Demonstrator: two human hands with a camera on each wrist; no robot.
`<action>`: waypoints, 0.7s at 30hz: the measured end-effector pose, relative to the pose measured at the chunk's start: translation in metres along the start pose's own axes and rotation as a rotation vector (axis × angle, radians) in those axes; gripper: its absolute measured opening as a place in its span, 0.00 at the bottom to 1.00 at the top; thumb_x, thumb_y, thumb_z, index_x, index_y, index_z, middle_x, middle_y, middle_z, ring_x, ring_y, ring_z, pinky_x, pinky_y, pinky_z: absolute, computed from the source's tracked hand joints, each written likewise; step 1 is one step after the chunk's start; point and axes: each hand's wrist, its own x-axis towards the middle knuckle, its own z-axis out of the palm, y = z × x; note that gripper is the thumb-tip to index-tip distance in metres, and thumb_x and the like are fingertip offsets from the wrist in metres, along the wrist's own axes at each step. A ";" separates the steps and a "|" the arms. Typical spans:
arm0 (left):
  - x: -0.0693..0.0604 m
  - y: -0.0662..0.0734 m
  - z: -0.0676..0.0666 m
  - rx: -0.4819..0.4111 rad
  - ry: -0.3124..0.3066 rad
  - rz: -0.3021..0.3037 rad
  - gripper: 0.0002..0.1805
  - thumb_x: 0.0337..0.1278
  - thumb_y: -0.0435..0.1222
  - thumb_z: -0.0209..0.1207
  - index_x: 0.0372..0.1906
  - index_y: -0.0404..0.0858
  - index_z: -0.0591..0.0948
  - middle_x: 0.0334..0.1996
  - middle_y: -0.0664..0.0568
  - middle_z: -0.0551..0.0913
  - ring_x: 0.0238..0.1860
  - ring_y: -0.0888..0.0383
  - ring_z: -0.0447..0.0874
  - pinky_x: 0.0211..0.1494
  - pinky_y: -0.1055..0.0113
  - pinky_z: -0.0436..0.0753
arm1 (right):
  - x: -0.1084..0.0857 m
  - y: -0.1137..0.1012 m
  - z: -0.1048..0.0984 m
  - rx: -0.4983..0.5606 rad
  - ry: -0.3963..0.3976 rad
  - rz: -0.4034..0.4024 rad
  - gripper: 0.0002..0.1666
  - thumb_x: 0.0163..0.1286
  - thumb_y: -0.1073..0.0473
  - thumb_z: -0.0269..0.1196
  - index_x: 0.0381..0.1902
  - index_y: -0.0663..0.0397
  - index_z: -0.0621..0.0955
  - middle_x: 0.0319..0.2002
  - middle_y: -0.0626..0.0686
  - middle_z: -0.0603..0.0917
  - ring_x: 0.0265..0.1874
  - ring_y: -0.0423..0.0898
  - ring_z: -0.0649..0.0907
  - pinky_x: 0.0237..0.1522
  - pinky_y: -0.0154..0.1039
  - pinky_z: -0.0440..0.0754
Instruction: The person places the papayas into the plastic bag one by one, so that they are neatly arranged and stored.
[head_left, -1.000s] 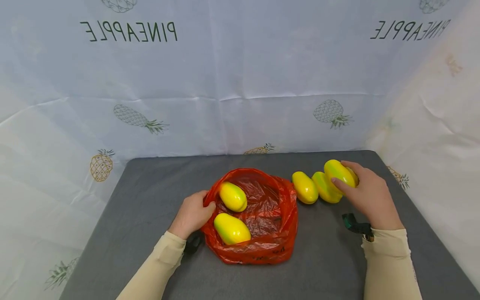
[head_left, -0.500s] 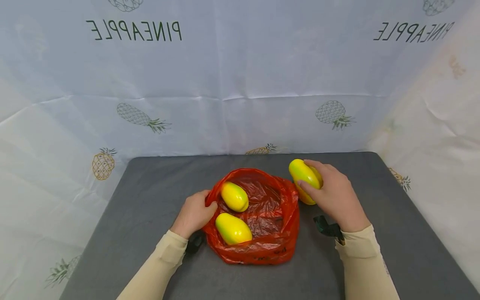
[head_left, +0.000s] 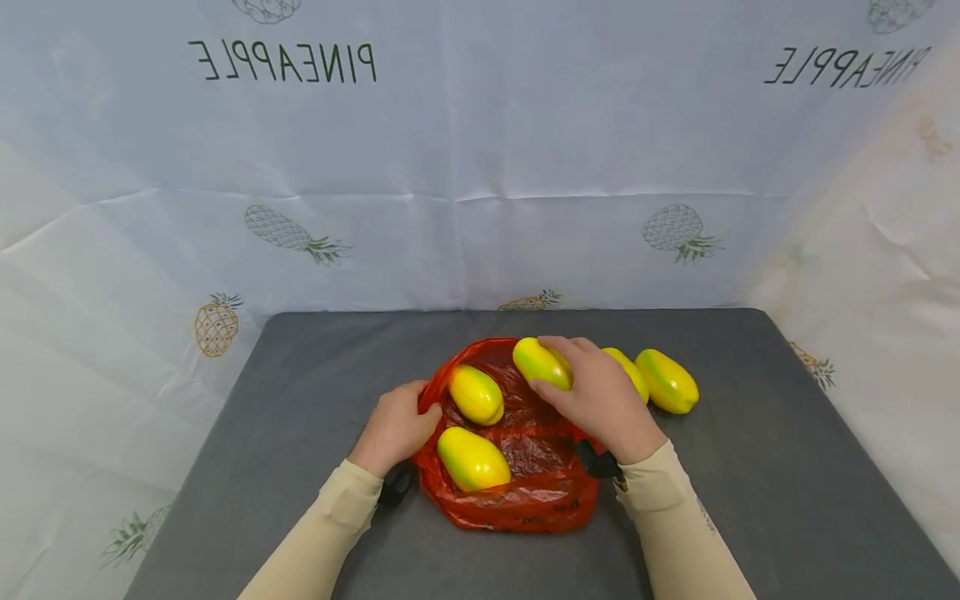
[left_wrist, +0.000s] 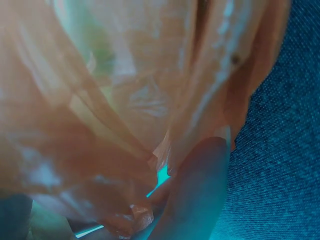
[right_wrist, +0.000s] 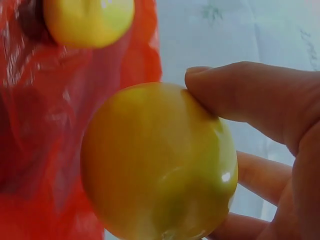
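Note:
A red plastic bag [head_left: 517,504] lies with its mouth spread wide on the table. Two glossy, oblong yellow fruits with a greenish tint rest inside: the upper fruit [head_left: 477,395] and the lower fruit [head_left: 474,460]. At the bag's left side my left hand [head_left: 397,427] pinches the rim; the left wrist view shows a finger [left_wrist: 197,185] against crumpled film. Over the bag's upper right part, my right hand [head_left: 600,396] holds another oblong yellow fruit [right_wrist: 160,160] between thumb and fingers. That hand and its wrist cover the bag's right rim.
Right of the bag, two more yellow fruits lie on the dark grey table [head_left: 757,467]: one fruit [head_left: 628,372] partly hidden by my right hand, the other fruit [head_left: 669,382] in full view. A white pineapple-print cloth [head_left: 450,150] hangs behind and at the sides.
My right hand has carried the held fruit leftward, from above the fruits on the right to over the bag. My left hand has kept its grip on the rim.

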 end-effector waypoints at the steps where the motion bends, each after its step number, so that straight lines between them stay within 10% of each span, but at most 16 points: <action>1: 0.000 0.000 0.000 0.003 0.002 0.003 0.16 0.71 0.38 0.62 0.57 0.35 0.86 0.40 0.46 0.88 0.30 0.55 0.82 0.40 0.60 0.89 | 0.001 -0.002 0.003 -0.004 -0.008 -0.004 0.39 0.71 0.43 0.73 0.76 0.44 0.77 0.67 0.59 0.83 0.47 0.53 0.87 0.47 0.53 0.89; 21: -0.001 0.001 0.001 0.015 0.015 0.019 0.16 0.70 0.38 0.63 0.57 0.35 0.85 0.39 0.47 0.88 0.29 0.56 0.81 0.38 0.62 0.88 | 0.014 -0.012 0.032 -0.044 -0.080 -0.062 0.38 0.70 0.40 0.74 0.74 0.42 0.79 0.62 0.56 0.86 0.45 0.50 0.87 0.51 0.54 0.89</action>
